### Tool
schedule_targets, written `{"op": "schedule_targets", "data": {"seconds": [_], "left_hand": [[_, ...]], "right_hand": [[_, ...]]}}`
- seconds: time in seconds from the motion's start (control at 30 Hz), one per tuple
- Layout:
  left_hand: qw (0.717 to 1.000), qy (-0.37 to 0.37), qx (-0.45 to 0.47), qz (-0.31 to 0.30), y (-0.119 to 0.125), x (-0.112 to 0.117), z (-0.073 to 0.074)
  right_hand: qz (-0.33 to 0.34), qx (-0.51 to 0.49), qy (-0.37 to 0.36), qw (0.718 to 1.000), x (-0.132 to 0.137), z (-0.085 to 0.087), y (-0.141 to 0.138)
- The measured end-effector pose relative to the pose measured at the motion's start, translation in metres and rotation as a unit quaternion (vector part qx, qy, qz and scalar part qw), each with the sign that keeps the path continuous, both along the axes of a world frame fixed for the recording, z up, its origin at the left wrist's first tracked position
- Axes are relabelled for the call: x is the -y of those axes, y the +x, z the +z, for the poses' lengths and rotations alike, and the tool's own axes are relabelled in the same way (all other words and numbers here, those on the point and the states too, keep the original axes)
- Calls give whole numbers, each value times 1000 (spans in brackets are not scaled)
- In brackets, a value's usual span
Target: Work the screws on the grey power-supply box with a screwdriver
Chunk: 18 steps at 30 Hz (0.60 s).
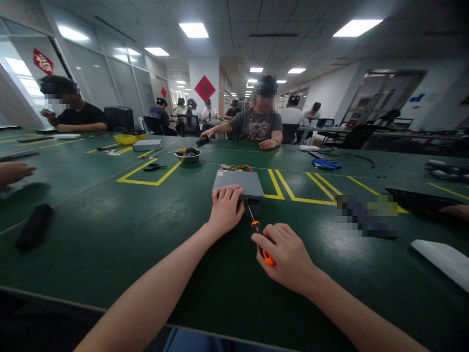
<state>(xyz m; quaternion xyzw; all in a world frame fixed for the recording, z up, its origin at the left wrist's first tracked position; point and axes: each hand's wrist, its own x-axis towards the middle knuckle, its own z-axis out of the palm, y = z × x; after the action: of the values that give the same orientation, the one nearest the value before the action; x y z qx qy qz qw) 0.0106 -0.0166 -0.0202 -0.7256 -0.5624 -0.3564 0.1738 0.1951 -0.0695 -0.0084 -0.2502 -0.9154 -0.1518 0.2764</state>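
Note:
A grey metal computer power supply (244,182) lies on the green table in front of me, its black socket facing my side. Coloured cables (240,168) come out at its far edge. My left hand (226,208) grips the near left part of the box, with fingers over the top and the thumb low by the front face. In my right hand (284,252) is a screwdriver (266,257) with an orange and black handle. Its thin shaft points up and away, and the tip is close to the box's front face below the socket. Whether the tip touches cannot be made out.
Beyond the box stands a metal bowl (188,155) with tools, near black scissors (154,167) and a yellow tray (124,139). Blue gloves (325,164) lie at right, a white panel (445,261) nearer. A person (256,124) sits opposite; another person's hand (16,172) is at left.

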Motion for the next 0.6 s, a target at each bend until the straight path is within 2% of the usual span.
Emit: {"op": "schedule_targets", "data": {"seconds": [0.6], "left_hand": [[1000, 1, -4, -4, -1, 0, -1]], "right_hand": [[-4, 6, -5, 1000, 0, -1, 0]]}}
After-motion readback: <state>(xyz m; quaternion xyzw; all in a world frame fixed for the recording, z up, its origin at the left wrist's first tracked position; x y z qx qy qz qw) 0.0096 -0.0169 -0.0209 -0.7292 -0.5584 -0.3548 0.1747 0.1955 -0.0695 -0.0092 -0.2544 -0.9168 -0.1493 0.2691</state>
